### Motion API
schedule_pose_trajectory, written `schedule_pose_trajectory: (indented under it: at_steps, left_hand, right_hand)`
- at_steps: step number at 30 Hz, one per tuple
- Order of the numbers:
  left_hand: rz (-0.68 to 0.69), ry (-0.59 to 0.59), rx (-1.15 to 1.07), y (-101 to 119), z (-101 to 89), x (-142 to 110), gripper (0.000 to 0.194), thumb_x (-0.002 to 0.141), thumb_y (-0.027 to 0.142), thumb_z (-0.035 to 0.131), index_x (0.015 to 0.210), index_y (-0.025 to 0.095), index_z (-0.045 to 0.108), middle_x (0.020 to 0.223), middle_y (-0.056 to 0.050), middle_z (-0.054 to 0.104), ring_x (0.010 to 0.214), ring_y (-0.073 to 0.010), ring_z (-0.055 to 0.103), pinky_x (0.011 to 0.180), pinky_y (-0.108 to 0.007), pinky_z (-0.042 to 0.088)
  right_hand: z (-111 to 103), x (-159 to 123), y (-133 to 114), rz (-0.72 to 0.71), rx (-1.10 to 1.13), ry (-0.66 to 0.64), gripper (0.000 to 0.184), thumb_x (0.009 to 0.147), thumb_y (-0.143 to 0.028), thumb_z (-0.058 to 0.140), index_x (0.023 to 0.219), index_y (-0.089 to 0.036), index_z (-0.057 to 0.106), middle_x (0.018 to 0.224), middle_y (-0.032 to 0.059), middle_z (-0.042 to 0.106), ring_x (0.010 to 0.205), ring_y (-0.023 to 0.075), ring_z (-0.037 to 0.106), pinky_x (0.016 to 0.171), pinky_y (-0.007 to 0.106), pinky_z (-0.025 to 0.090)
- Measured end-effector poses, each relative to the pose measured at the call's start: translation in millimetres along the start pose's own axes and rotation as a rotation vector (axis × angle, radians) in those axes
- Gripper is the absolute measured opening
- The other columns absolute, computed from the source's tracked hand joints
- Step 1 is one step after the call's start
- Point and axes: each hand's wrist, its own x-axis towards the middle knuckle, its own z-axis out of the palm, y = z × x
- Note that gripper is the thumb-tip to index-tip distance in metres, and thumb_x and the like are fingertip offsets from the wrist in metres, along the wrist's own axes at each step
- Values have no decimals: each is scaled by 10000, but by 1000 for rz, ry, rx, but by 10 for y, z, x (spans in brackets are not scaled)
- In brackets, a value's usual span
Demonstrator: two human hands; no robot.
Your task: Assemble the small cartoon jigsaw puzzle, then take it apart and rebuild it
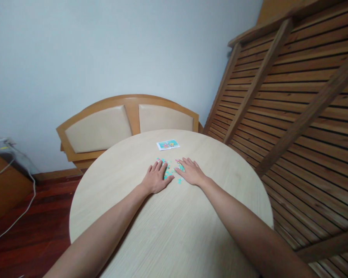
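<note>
My left hand (pixel 156 180) lies palm down on the table with its fingers spread, at the left side of a loose pile of small jigsaw puzzle pieces (pixel 168 172). From the right, my right hand (pixel 191 172) rests flat, fingers apart, over the other side of the pile. The pieces are mostly turquoise with bits of pink and yellow, and some are hidden under my fingers. Beyond the pile lies a turquoise picture card (pixel 168 144) with a white border, showing a pink and a yellow figure. Neither hand touches the card.
A round pale wooden table (pixel 168 231) carries everything. Behind it stands a headboard (pixel 135 116) with cream panels, against a white wall. A slatted wooden frame (pixel 278 100) leans close on the right. At the left, a white cable (pixel 33 189) hangs down to the red-brown floor.
</note>
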Motion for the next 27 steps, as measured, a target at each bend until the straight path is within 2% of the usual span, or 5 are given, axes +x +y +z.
schedule_pose_trajectory:
  at_steps: [3,9,18,23,27]
  left_hand:
    - [23,46,-28,-7,31,78,650,1005,579,316,1478,145,416,1580,-167,357,1483,-330,280,1180,-527,265]
    - [-55,126,-50,-153,48,143,621,1042,521,241,1481,115,405,1564,-179,381,1467,-292,324,1190,-471,264]
    - [10,-28,16,-199,89,331,648,1019,577,273,1506,160,367,1608,-178,288,1495,-341,243,1179,-559,224]
    - [77,-16,-26,-218,149,609,591,1025,543,287,1474,181,418,1590,-160,338,1482,-326,283,1175,-533,259]
    - [124,62,-134,-234,180,819,521,1033,481,291,1352,161,550,1481,-154,494,1419,-284,400,1168,-465,307]
  right_hand:
    - [-50,-37,-32,-118,45,-51,787,954,-708,242,1568,-220,301,1651,94,226,1534,296,135,1228,478,107]
    - [-78,-167,-84,-135,16,-158,1210,671,-898,528,1606,-279,73,1678,114,43,1515,438,-44,1201,596,25]
    - [21,49,-156,-170,15,-146,1228,673,-923,474,1609,-217,109,1676,105,75,1526,408,-22,1213,571,4]
    - [46,234,-129,-188,8,-147,1297,648,-938,475,1604,-134,125,1670,133,102,1530,391,-6,1234,496,29]
    - [86,431,-89,-207,20,-96,1286,651,-928,490,1589,-100,195,1656,158,164,1529,388,56,1237,467,78]
